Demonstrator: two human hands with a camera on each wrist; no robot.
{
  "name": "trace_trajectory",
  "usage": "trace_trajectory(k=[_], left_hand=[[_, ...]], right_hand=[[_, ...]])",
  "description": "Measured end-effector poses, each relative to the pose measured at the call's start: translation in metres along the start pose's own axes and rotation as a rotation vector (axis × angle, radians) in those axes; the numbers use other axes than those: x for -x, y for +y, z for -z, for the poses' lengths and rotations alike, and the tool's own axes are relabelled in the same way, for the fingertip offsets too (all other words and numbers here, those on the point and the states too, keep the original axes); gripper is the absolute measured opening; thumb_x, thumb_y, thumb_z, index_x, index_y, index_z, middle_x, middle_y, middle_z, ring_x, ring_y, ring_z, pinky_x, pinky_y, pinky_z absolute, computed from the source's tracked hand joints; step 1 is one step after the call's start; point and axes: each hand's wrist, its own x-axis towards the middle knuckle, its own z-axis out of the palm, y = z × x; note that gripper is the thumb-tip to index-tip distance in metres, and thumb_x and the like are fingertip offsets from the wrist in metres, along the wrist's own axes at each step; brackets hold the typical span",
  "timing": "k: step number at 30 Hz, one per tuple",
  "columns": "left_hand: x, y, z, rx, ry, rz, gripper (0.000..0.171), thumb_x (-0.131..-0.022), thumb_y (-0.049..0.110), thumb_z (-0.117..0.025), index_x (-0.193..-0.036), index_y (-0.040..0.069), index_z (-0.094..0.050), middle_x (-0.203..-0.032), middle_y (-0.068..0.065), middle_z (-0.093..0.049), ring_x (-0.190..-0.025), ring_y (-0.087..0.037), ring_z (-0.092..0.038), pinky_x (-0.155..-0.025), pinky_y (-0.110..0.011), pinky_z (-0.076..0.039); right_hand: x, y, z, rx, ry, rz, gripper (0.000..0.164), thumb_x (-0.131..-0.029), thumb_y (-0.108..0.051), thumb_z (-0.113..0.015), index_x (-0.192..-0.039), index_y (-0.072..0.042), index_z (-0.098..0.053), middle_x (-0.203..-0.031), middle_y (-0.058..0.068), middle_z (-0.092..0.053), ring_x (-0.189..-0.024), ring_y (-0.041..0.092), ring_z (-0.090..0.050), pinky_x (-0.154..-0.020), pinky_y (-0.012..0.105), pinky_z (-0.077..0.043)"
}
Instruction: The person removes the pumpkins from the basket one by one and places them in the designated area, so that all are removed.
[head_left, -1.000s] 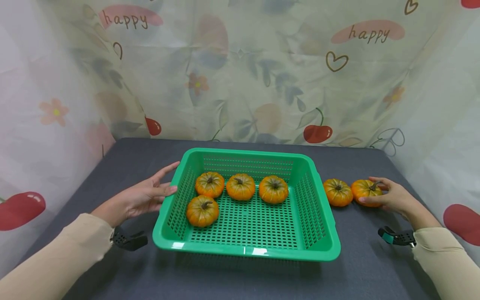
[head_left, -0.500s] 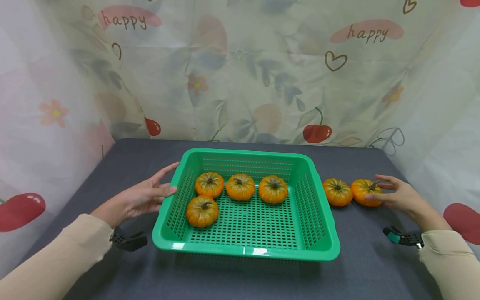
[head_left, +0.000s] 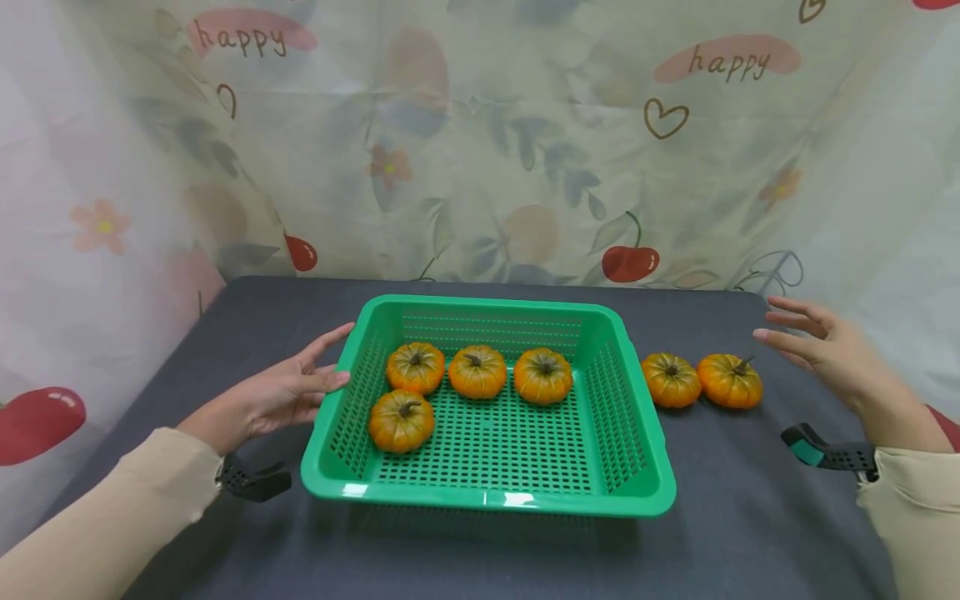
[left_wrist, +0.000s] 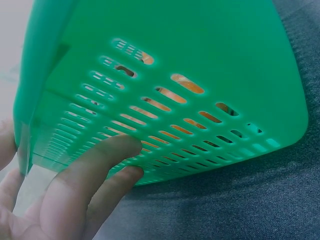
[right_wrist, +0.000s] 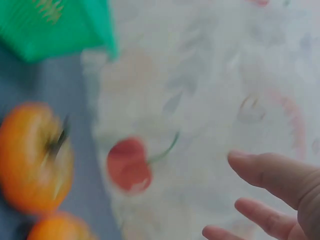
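A green plastic basket [head_left: 487, 500] with slotted walls stands on the dark table, holding several small orange pumpkins [head_left: 478, 372]. At its left end is my left hand [head_left: 281, 396], fingers extended, thumb tip right at the rim. In the left wrist view, slightly bent fingers [left_wrist: 112, 155] rest against the outer wall, under the rim. Two more pumpkins, a nearer one [head_left: 671, 380] and a farther one [head_left: 729, 381], sit side by side right of the basket. My right hand [head_left: 832, 350] hovers to their right with nothing in it, fingers loosely spread.
A patterned cloth [head_left: 480, 167] with cherries, hearts and lettering hangs behind the table, and pale cloth walls flank it. Both wrists wear dark straps, the right strap [head_left: 828, 454] showing a teal patch. The dark tabletop [head_left: 480, 558] extends in front of the basket.
My right hand has let go of the right-hand pumpkin and moved up and to the right. Both loose pumpkins stay on the table. The left hand and basket hold still.
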Motion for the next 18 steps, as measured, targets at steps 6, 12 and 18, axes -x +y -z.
trace_trajectory(k=[6,12,18], left_hand=[[0.0,0.0,0.0,0.003,-0.008,-0.002,0.087,-0.099,0.012,-0.055,-0.153,0.045,0.005,-0.159,-0.024,-0.01,-0.102,-0.022,-0.069,-0.089,-0.045,-0.056],[0.0,0.0,0.0,0.004,-0.014,-0.003,0.088,-0.099,0.011,-0.055,-0.153,0.044,0.007,-0.159,-0.024,-0.01,-0.101,-0.022,-0.069,-0.089,-0.045,-0.056],[0.0,0.0,0.0,0.004,-0.01,-0.004,0.088,-0.099,0.012,-0.055,-0.153,0.044,0.006,-0.159,-0.024,-0.01,-0.101,-0.022,-0.069,-0.089,-0.045,-0.056]], right_hand=[[0.007,-0.048,-0.013,-0.202,-0.017,0.105,0.059,-0.099,-0.013,-0.056,-0.151,-0.02,-0.032,-0.126,-0.018,-0.049,-0.104,-0.011,-0.057,-0.082,0.005,-0.049],[0.011,-0.095,-0.041,-0.13,-0.029,0.173,0.056,-0.099,-0.015,-0.056,-0.15,-0.02,-0.034,-0.135,-0.012,-0.048,-0.112,-0.006,-0.055,-0.087,0.007,-0.049],[0.011,-0.139,-0.077,-0.179,-0.064,0.273,0.053,-0.098,-0.015,-0.057,-0.148,-0.021,-0.039,-0.139,-0.005,-0.05,-0.116,0.0,-0.056,-0.09,0.009,-0.048]])
